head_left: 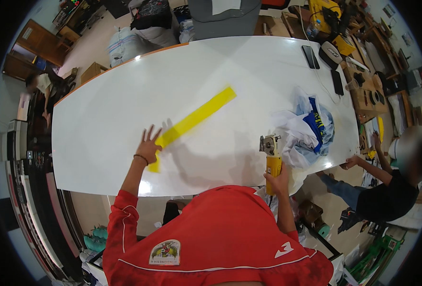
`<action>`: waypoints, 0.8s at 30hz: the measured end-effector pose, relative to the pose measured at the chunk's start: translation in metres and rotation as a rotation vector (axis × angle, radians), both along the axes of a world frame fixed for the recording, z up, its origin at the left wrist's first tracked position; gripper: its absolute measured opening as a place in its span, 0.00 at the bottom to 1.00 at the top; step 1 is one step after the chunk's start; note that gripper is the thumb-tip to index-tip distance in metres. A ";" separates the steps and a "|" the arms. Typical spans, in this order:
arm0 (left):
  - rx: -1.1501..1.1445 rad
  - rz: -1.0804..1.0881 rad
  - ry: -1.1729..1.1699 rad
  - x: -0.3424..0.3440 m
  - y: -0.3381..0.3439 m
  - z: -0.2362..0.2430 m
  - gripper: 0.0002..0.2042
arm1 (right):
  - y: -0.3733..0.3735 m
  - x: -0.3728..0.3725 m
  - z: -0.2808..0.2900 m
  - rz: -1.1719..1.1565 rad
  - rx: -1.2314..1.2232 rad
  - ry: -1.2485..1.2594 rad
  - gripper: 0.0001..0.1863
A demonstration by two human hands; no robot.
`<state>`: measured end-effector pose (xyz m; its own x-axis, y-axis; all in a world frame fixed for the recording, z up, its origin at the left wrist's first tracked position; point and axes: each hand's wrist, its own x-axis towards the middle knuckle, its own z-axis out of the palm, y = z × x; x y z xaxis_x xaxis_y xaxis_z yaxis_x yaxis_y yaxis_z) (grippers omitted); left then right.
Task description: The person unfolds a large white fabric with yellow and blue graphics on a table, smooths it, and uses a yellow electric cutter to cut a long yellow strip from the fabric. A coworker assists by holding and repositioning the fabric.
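Note:
A long yellow strip slants across the white table, its near end bent downward beside my left hand. That hand has its fingers spread, with the thumb at the strip's near end; whether it presses the strip is not clear. In my right hand is a yellow electric rotary cutter, gripped round its body at the table's near edge. The cutter's metal blade head points away from me. To its right lies a crumpled heap of white and light-blue plastic with a dark-blue printed piece in it.
The white table has a curved far edge. At its far right corner lie a phone, a dark case and a black power bank with a white cable. A co-worker stands at the right, one hand near the table edge. White sacks stand beyond.

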<state>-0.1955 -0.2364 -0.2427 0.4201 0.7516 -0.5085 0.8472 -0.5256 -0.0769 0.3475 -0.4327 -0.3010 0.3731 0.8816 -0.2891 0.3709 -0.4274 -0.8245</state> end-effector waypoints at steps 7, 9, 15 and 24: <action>0.134 0.390 -0.626 0.086 0.009 -0.088 0.31 | 0.026 -0.041 0.043 0.103 -0.151 0.059 0.41; 0.145 0.259 -0.678 0.149 0.015 -0.091 0.41 | 0.021 -0.047 0.039 0.123 -0.137 0.021 0.41; 0.146 0.166 -0.516 0.223 0.027 -0.098 0.45 | 0.009 -0.053 0.053 0.202 -0.204 -0.096 0.41; 0.117 0.130 -0.761 0.193 -0.036 -0.109 0.42 | -0.010 -0.065 0.069 0.127 -0.325 -0.232 0.41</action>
<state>-0.0026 -0.2724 -0.3519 0.5262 0.8498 -0.0303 0.7435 -0.4425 0.5014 0.2829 -0.4424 -0.2324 0.3550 0.8018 -0.4807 0.5975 -0.5901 -0.5430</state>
